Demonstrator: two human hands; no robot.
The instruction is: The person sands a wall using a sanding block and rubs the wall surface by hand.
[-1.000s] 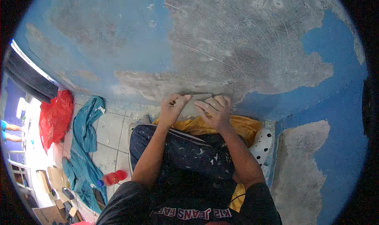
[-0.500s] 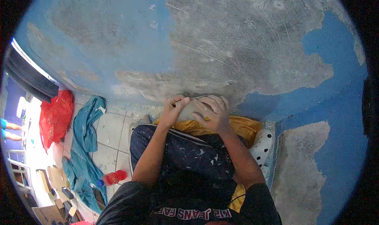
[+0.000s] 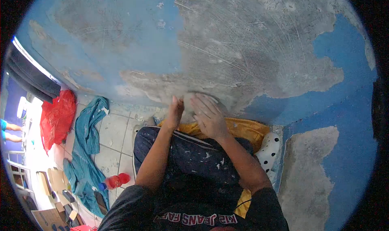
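My right hand (image 3: 208, 117) lies with its fingers stretched out at the lower part of the scraped wall (image 3: 243, 57). Under its fingers is what looks like a thin grey sheet, mostly hidden and close to the wall in colour; I cannot make out its kind. To the left, my left hand (image 3: 175, 112) is raised edge-on near the wall, fingers up, with nothing visible in it. Pale dust coats the fingers of the right hand. Both hands are above my dark, paint-flecked trousers (image 3: 190, 154).
A mustard-yellow cloth (image 3: 247, 129) and a white, black-spotted item (image 3: 270, 150) are near my knees. On the tiled floor (image 3: 111, 134) are a teal garment (image 3: 87, 129), a red bottle (image 3: 117, 181) and a red plastic bag (image 3: 58, 117). Another person's arms (image 3: 14, 133) show far left.
Both hands were fingering a thin sheet between them. They have parted slightly; the right hand now lies flatter toward the wall, and the left has straightened its fingers.
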